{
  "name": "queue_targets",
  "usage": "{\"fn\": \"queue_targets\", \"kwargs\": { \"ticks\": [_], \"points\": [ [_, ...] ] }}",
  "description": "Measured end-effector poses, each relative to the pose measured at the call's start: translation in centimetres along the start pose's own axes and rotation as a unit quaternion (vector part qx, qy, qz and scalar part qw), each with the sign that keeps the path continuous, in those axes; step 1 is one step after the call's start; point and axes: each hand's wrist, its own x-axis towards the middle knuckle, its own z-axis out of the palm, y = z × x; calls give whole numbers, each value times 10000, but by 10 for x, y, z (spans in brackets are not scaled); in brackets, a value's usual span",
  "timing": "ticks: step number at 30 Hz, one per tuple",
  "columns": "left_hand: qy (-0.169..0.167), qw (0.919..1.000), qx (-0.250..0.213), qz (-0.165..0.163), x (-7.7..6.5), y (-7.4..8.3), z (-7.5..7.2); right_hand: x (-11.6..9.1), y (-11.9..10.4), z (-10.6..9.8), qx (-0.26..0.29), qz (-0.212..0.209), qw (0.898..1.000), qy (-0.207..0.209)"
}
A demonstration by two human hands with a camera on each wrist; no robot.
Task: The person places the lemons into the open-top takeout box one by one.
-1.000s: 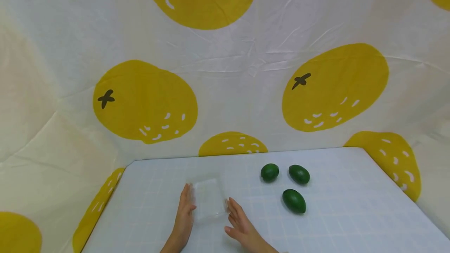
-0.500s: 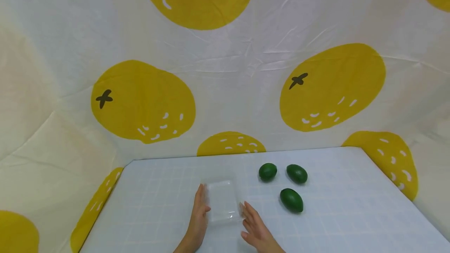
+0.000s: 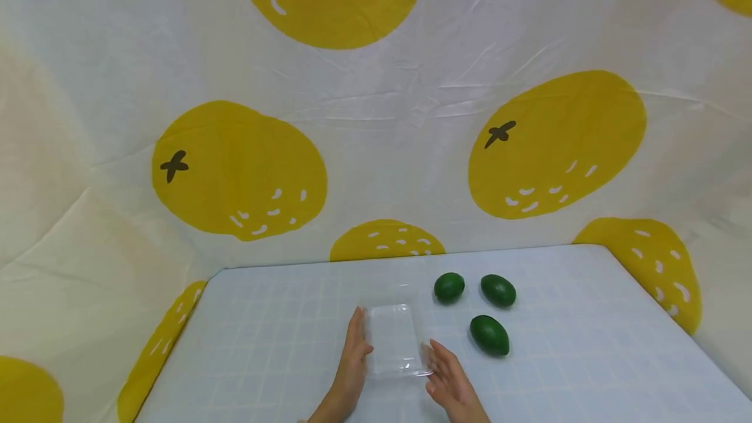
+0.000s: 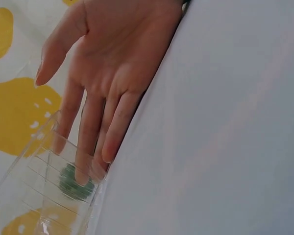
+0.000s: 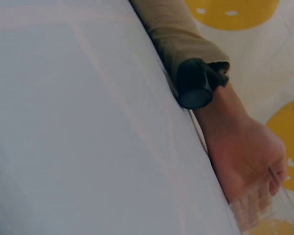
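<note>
A clear, shallow plastic container (image 3: 393, 341) sits between both hands low over the table. My left hand (image 3: 350, 365) holds its left side, fingers along the outer wall and thumb over the rim. From the right wrist view, that left hand (image 5: 247, 154) appears with its fingers behind the clear wall. On the opposite side, my right hand (image 3: 454, 380) touches the wall near the front corner with straight fingers. In the left wrist view the right hand (image 4: 120, 63) shows its palm, thumb spread away, fingertips against the container (image 4: 39, 188).
Three dark green limes lie right of the container: a back-left lime (image 3: 449, 288), a back-right lime (image 3: 498, 290) and a nearer lime (image 3: 489, 335). One lime (image 4: 76, 182) shows through the plastic. A fruit-print curtain (image 3: 399, 175) rises behind the pale checked table (image 3: 264, 344).
Both hands and the container have moved right across the table, closer to the limes. The limes stay in place.
</note>
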Motion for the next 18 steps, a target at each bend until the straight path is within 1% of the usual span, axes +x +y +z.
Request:
{"fn": "queue_targets", "kwargs": {
  "ticks": [2,6,11,13,15,18],
  "points": [
    [-44,10000,39,54,0,0,0,1,3,-2,105,-553,9983,-127],
    [-17,9998,215,-3,0,0,2,-1,4,-4,240,-483,9985,-113],
    [66,9999,134,59,1,-1,1,-1,3,-4,236,-392,9989,-65],
    [111,9999,61,118,1,-2,0,0,3,-4,184,-440,9989,-13],
    [118,9999,-50,106,2,-3,-1,1,4,-4,67,-540,9985,80],
    [150,9997,-153,84,3,-3,-2,1,3,-3,-245,-739,9961,420]
  ]
}}
